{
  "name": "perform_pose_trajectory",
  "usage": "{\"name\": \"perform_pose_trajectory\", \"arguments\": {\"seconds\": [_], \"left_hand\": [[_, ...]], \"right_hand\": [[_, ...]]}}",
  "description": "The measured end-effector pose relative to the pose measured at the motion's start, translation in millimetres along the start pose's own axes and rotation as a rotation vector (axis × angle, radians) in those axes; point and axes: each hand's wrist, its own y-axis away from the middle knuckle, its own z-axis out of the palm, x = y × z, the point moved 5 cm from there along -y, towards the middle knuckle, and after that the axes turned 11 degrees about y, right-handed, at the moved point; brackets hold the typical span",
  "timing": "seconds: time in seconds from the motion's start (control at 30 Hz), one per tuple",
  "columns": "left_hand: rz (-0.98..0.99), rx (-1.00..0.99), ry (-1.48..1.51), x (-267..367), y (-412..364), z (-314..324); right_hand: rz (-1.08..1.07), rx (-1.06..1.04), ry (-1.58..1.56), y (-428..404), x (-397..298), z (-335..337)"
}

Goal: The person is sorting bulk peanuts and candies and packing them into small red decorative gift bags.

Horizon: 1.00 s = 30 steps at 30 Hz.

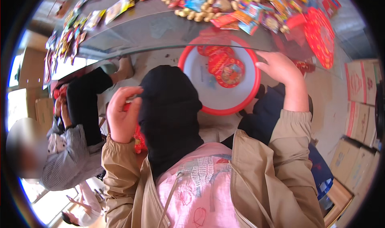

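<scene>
My left hand (124, 115) is by my black-trousered knee (170, 107), with fingers bent and apart. A red patterned packet (139, 140) shows behind that hand, partly hidden by it and my leg. My right hand (281, 67) hovers near the rim of a white tub with a red rim (257, 83), thumb and fingers apart and nothing between them. Inside the tub lie several round red printed packets (230, 73), partly seen through the glass tabletop (126, 32). Whether my right fingertips touch the glass edge cannot be told.
Peanuts (200, 16) and wrapped sweets (249, 13) are heaped on the glass, with more sweets (70, 40) at the left. A red packet (320, 38) lies at right. A seated person (72, 156) holds something red at left. Cardboard boxes (361, 83) are stacked right.
</scene>
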Motion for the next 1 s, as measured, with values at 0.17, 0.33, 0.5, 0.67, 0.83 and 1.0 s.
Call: {"name": "perform_pose_trajectory", "arguments": {"seconds": [0.17, 0.33, 0.5, 0.67, 0.83, 1.0], "left_hand": [[0.177, -0.754, -0.220, 42, -48, 135], [0.077, -0.751, -0.391, -45, -103, 220], [0.448, -0.510, -0.617, -112, -180, 256], [0.690, -0.445, -0.707, -126, -212, 292], [0.498, -0.594, -1.277, -177, -210, 302], [0.198, -0.429, -0.731, -241, -204, 282]], "right_hand": [[0.007, 0.017, -0.080, 2, 0, 4], [-0.038, 0.019, -0.090, 1, 9, 9], [0.009, 0.055, -0.103, 5, 20, 14], [-0.034, 0.128, -0.131, 9, 21, 11], [-0.040, 0.081, -0.136, 8, 27, 7], [-0.052, 0.030, -0.161, 6, 28, 6]]}}
